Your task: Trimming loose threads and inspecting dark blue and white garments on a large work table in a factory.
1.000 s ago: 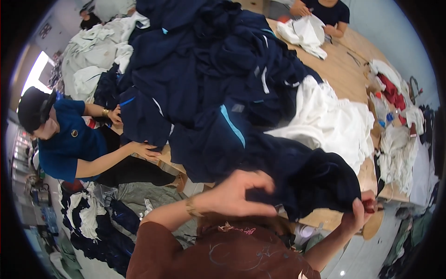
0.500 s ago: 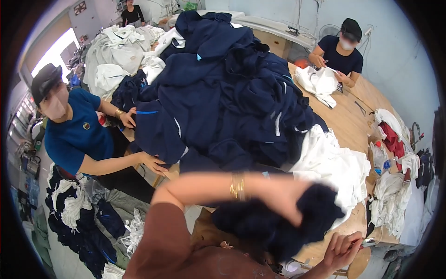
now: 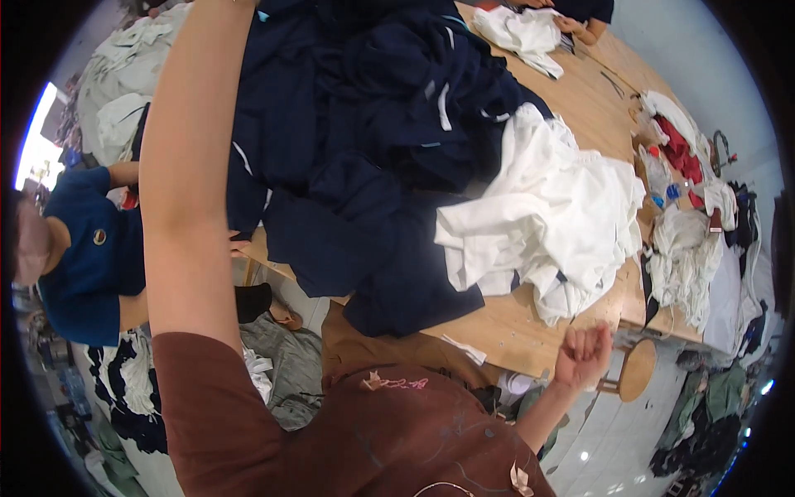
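My left arm (image 3: 190,166) reaches far up across the left of the view, and its hand lies beyond the top edge. Next to that arm spreads a large heap of navy garments (image 3: 323,108), some with white or light-blue strips. Near the table's right front edge, my right hand (image 3: 584,354) is raised with its fingers curled closed. Whatever those fingers hold, if anything, is hidden. A crumpled pile of white fabric (image 3: 555,215) lies just beyond that hand, partly over the navy cloth. One small white strip (image 3: 465,349) rests at the table's front edge.
A co-worker in a blue shirt (image 3: 91,240) stands at the left. Another person's hands (image 3: 567,23) are by white cloth (image 3: 522,37) at the far right. Scissors (image 3: 613,83) lie on the wooden table (image 3: 580,108). A round stool (image 3: 638,370) stands at the right.
My left arm has swung up and away to the far left; the dark navy garment it held near me is no longer in that place. My right hand has risen slightly. The view has tilted down.
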